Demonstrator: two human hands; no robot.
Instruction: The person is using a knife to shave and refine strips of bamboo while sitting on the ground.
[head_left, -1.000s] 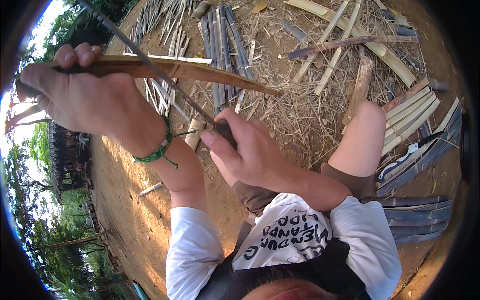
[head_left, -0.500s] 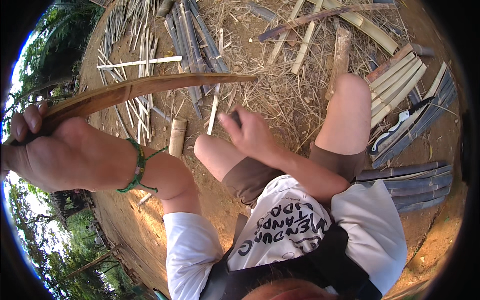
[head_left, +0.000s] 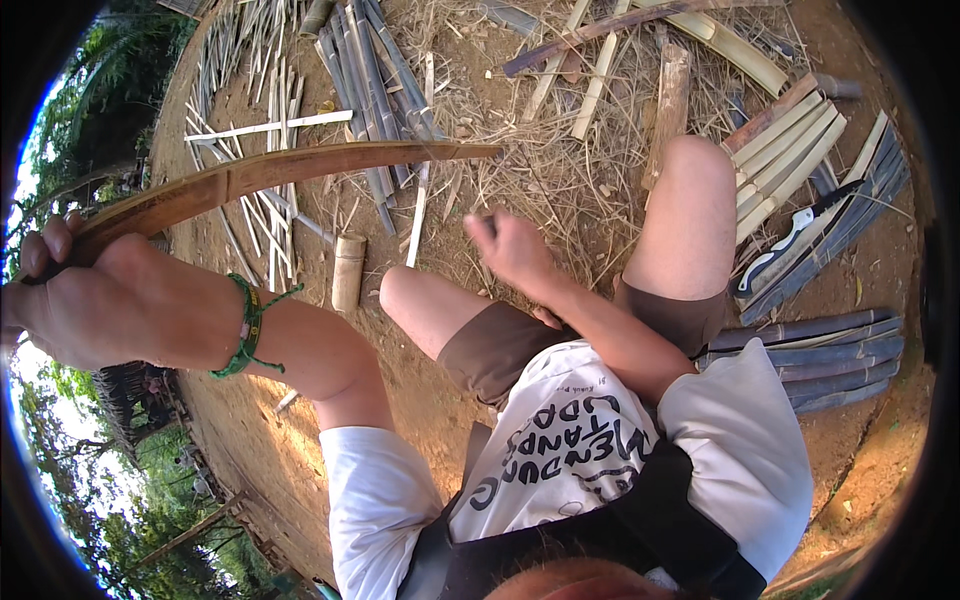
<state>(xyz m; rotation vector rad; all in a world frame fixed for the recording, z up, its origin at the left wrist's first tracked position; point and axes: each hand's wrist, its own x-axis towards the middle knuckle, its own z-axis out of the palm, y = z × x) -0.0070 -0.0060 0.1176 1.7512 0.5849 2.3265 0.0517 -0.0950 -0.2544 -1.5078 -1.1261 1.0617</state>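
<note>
My left hand [head_left: 85,305], raised at the far left, has its fingers wrapped round the thick end of a long, slightly curved strip of split bamboo [head_left: 270,170]. The strip reaches rightward across the view and tapers to a point beyond my knees. My right hand [head_left: 512,255] is closed above the gap between my knees, below the strip's tip and apart from it. A small dark piece shows at its thumb, too blurred to name. A green braided bracelet [head_left: 245,325] circles my left wrist.
Thin bamboo strips [head_left: 285,180] and dark split lengths [head_left: 365,90] lie on the ground beyond the bamboo. A short bamboo section [head_left: 348,272] stands by my left knee. At right are pale split pieces [head_left: 790,165], a knife with a white-and-black handle [head_left: 790,245] and dark slats [head_left: 830,365]. Shavings [head_left: 560,190] cover the ground ahead.
My right hand has shifted slightly right, away from my left knee. The left hand keeps its grip on the bamboo strip. The whole view has moved a little.
</note>
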